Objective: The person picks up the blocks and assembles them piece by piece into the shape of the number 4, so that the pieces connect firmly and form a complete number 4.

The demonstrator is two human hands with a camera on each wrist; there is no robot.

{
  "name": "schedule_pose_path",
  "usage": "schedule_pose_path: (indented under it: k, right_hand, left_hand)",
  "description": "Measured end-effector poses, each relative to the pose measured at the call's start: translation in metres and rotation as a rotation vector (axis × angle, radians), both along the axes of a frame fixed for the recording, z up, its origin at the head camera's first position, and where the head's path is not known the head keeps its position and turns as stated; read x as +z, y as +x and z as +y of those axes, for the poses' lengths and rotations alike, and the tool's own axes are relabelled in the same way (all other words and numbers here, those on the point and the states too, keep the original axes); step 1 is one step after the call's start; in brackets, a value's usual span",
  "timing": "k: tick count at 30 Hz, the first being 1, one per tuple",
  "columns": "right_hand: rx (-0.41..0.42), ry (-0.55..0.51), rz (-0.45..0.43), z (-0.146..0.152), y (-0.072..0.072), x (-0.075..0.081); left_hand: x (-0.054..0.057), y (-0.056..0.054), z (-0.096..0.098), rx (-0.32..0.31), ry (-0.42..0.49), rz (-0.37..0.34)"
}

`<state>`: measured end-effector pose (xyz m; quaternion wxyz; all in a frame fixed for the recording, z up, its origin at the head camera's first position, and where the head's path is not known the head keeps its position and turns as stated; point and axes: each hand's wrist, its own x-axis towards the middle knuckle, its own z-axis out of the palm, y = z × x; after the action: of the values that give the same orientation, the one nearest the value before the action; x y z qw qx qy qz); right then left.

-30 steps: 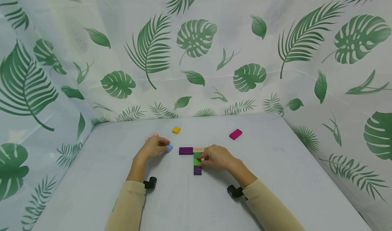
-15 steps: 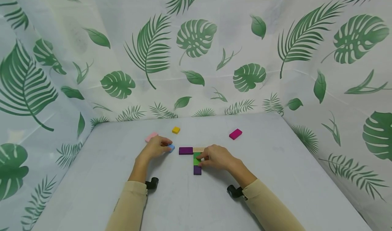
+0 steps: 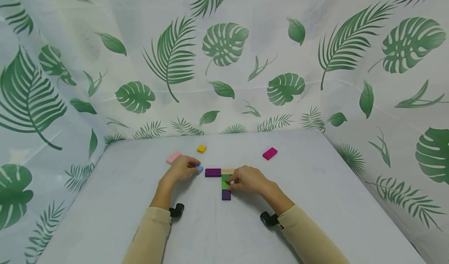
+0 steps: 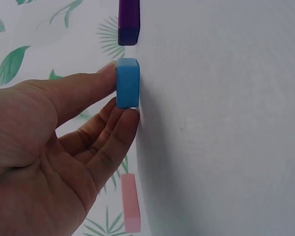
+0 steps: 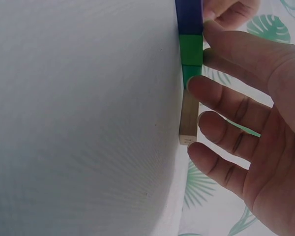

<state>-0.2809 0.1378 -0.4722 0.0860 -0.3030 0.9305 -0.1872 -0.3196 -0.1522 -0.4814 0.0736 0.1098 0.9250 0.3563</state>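
Note:
In the head view my left hand (image 3: 180, 168) pinches a light blue block (image 4: 128, 86) between thumb and fingers, just above or on the table. A purple block (image 3: 213, 173) lies a short gap to its right. Joined to that one is a wood-coloured block (image 3: 227, 171), partly covered by my right hand (image 3: 250, 179). Below it run green blocks (image 5: 191, 49) and a dark purple block (image 3: 226, 195), in line toward me. My right fingertips touch this column from the right, fingers spread and loosely bent, with the thumb near the dark purple block.
A pink block (image 3: 173, 157) lies behind my left hand. Farther back are a small yellow block (image 3: 201, 149) and a magenta block (image 3: 270, 153) toward the right. A leaf-patterned curtain (image 3: 189, 112) borders the white table (image 3: 217, 233) at back and sides.
My left hand has moved to the right with the light blue block, closing toward the purple block and uncovering more of the pink one. My right hand has stayed in place.

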Motion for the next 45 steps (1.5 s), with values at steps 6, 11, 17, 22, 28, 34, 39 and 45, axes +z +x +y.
schedule_pose_path:
  k: [6, 11, 17, 22, 28, 34, 39, 45]
  right_hand:
    - [0.004, -0.005, -0.004, 0.0000, 0.0009, 0.0007]
    - [0.008, 0.000, 0.001, 0.0002, 0.0008, 0.0007]
    - [0.005, 0.004, -0.001, 0.0002, 0.0004, 0.0009]
    - [0.004, -0.003, -0.009, 0.0004, 0.0005, 0.0013]
    - [0.005, -0.008, -0.008, 0.0006, 0.0008, 0.0008]
    - [0.006, -0.007, -0.009, 0.0005, 0.0009, 0.0013]
    - [0.001, -0.011, -0.018, 0.0001, 0.0013, 0.0028]
    - [-0.002, -0.008, -0.015, -0.0003, 0.0007, 0.0031]
  left_hand:
    - [0.0014, 0.0016, 0.0025, 0.003, -0.007, -0.009]
    - [0.0014, 0.0018, 0.0038, 0.004, -0.005, -0.013]
    - [0.0024, 0.0030, 0.0053, -0.001, 0.006, -0.008]
    - [0.0030, 0.0031, 0.0063, -0.005, 0.015, -0.015]
    - [0.0010, 0.0024, 0.0070, -0.014, 0.011, -0.016]
    - [0.0008, 0.0019, 0.0086, -0.016, 0.010, -0.012]
    - [0.0022, 0.0021, 0.0094, -0.020, 0.002, -0.010]
    - [0.0032, 0.0025, 0.0097, -0.032, 0.011, 0.006]
